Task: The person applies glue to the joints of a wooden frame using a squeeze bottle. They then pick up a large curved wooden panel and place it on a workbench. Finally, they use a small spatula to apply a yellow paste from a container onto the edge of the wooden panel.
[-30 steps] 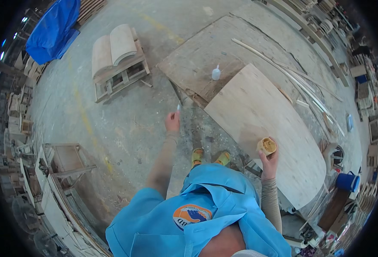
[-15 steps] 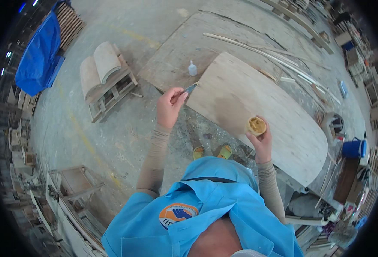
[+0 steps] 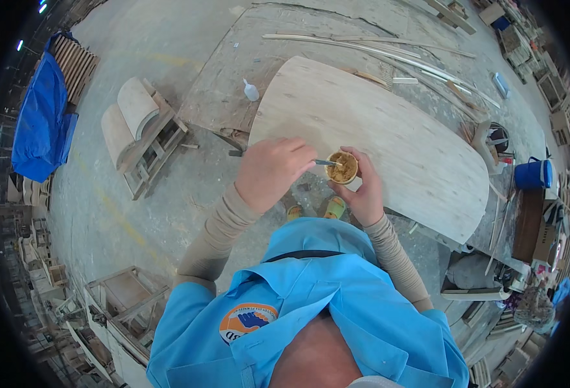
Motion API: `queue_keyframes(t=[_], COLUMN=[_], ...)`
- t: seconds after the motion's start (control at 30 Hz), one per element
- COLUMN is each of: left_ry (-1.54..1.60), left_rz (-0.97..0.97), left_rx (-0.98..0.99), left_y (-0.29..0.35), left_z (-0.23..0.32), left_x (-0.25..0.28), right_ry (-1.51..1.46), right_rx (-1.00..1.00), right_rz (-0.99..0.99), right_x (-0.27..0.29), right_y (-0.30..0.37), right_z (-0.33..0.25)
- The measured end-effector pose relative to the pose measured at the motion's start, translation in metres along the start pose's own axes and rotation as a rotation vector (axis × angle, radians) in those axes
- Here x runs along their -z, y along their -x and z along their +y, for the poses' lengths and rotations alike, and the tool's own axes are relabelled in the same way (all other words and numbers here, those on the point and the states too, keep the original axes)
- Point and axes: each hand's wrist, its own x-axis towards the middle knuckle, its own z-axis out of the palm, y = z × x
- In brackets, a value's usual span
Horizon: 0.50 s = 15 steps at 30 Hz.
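Observation:
My left hand [image 3: 273,169] is closed around a small spatula [image 3: 324,161] with a thin grey-blue shaft. The spatula's tip dips into a round tub [image 3: 343,168] of yellow-brown paste that looks like putty. Fingers of my right hand [image 3: 366,197] wrap round the tub's side and hold it up, tilted so its mouth shows. Beyond both hands lies a pale plywood panel [image 3: 388,139] with rounded corners, on a worktable [image 3: 217,100]. The tub is above the panel's near edge.
A small white squeeze bottle [image 3: 251,90] stands left of the panel. Long thin strips [image 3: 362,48] lie along the table's far side. A curved wooden piece on a frame [image 3: 136,123] stands on the floor at left. To the right is a blue cooler box [image 3: 533,173].
My left hand has moved from the panel's left corner to the tub, bringing the spatula into the paste. My right hand has shifted left with the tub. The view has shifted too.

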Motion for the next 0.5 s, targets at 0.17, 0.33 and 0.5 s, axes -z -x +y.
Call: queue_keyframes(t=[0.17,0.33,0.5], left_ry=[-0.072,-0.119,-0.154], left_rz=[-0.087,-0.125,-0.169], left_rx=[0.013,0.061,0.098], left_y=[-0.007,-0.008,-0.009], left_z=[0.009,0.017,0.021], left_x=[-0.012,-0.020,-0.024], right_ry=[0.036,0.102,0.119], right_rx=[0.049,0.054,0.044], right_rz=[0.012,-0.015,-0.041], right_x=[0.000,0.000,-0.003], right_y=[0.002,0.004,0.008], right_z=[-0.001,-0.003,0.001])
